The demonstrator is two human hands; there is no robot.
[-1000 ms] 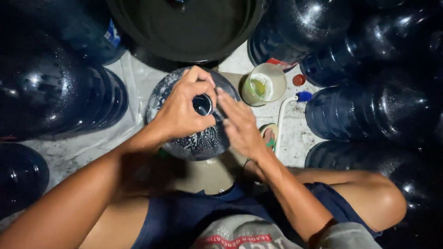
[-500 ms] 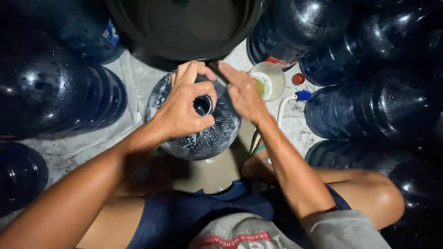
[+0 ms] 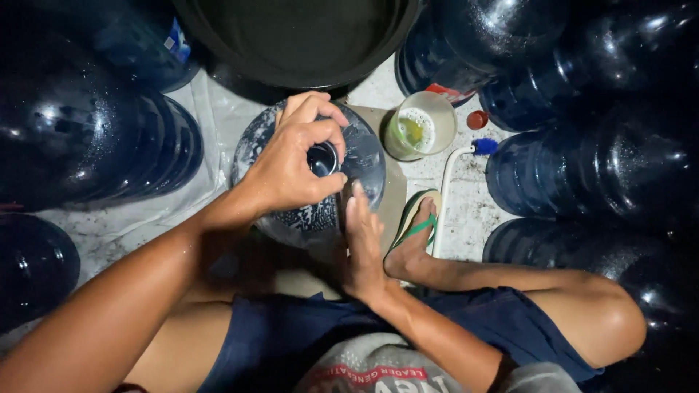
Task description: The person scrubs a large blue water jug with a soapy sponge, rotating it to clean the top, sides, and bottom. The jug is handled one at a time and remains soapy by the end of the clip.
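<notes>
A large blue water jug (image 3: 364,164), wet and soapy, stands upright between my knees, seen from above. My left hand (image 3: 291,164) wraps its fingers around the jug's open neck (image 3: 322,159). My right hand (image 3: 364,244) lies flat, fingers straight, against the jug's near right shoulder. Whether anything is under that palm is hidden.
Several big dark blue jugs (image 3: 95,138) crowd both sides. A wide black basin (image 3: 298,36) sits just beyond the jug. A clear cup with green liquid and foam (image 3: 419,125) stands at the right, near a red cap (image 3: 477,119), a white hose with blue tip (image 3: 480,147) and my sandalled foot (image 3: 411,244).
My right hand has left the jug's far right shoulder and dropped to its near side, pressing flat. The left hand keeps its hold on the neck.
</notes>
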